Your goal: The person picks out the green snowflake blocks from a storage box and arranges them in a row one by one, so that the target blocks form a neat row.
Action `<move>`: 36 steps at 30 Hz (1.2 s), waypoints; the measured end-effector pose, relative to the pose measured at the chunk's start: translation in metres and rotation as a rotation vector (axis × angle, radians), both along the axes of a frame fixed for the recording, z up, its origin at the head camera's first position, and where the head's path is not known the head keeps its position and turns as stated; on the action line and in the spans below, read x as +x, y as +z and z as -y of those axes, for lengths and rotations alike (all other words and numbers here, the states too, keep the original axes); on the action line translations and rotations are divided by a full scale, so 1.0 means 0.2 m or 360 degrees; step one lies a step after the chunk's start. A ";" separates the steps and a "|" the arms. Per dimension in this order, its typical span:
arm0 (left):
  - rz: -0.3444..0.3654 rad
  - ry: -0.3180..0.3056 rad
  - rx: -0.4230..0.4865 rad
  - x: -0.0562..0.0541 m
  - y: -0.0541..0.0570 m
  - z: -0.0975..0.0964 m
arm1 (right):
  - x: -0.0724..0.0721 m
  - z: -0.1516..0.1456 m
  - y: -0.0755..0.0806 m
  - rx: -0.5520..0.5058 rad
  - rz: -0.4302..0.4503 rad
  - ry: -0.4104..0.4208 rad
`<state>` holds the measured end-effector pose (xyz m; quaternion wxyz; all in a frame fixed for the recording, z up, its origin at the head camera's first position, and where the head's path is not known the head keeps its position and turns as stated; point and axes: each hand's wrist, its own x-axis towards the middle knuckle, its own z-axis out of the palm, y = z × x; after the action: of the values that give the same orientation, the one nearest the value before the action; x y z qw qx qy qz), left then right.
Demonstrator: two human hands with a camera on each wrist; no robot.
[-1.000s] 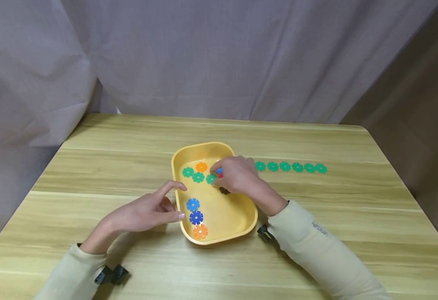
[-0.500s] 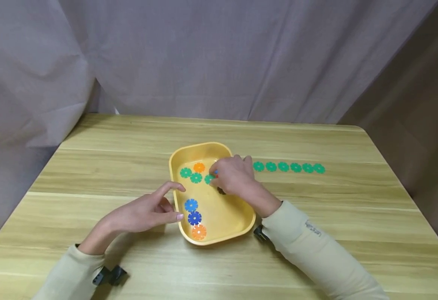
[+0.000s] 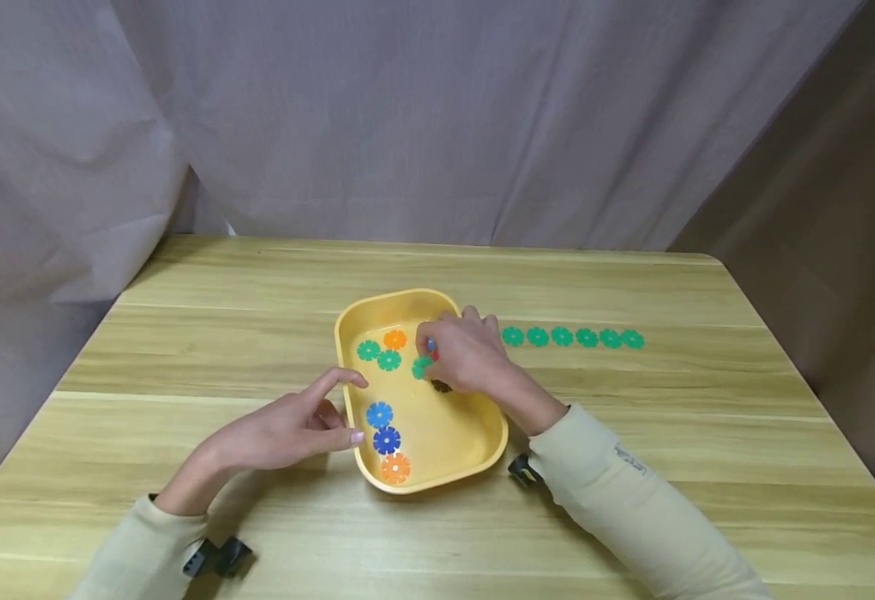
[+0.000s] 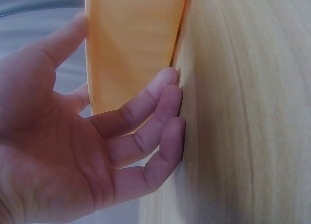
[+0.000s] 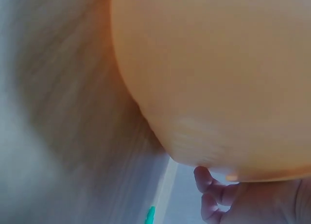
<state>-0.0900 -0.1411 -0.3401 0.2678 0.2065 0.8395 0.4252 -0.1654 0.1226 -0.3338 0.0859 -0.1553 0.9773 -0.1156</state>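
A yellow plastic tray (image 3: 437,486) stands on the table with several flower-shaped plastic discs inside. My left hand (image 3: 280,425) holds the tray's left wall, thumb and index finger hooked over the rim; the other fingers are outside it, near the tabletop in the left wrist view. Inside the tray's far right part, my right hand (image 3: 471,354) pinches a green disc (image 3: 421,367) that looks tilted. Blue and red pieces show between its fingers, and a dark disc (image 3: 441,386) lies partly hidden under the hand. Two green discs (image 3: 388,360) and an orange disc (image 3: 395,339) lie to the left.
Green discs (image 3: 562,337) form a straight row on the wooden table (image 3: 670,450), right of the tray. Light blue (image 3: 379,414), dark blue (image 3: 387,440) and orange (image 3: 396,468) discs line the tray's near left side. A grey curtain (image 3: 407,125) hangs behind.
The right fingers have closed on the green disc, which has shifted slightly toward the near right and tilted. My left hand keeps its place on the tray; the head view has moved slightly.
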 end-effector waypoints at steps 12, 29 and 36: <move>-0.0023 -0.0022 -0.0003 -0.01 0.00 0.00 | 0.01 -0.06 0.04 -0.0276 0.0075 -0.0019; -0.0020 -0.0014 -0.0015 0.00 -0.01 0.02 | -0.01 -0.16 0.12 -0.0750 -0.0022 -0.0215; -0.0026 -0.0020 0.0008 0.00 0.00 0.02 | -0.01 -0.21 0.12 -0.0964 -0.0010 -0.0244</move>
<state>-0.0908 -0.1458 -0.3407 0.2631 0.2161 0.8392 0.4240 -0.1680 0.1647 -0.3092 0.0238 -0.1000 0.9075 -0.4073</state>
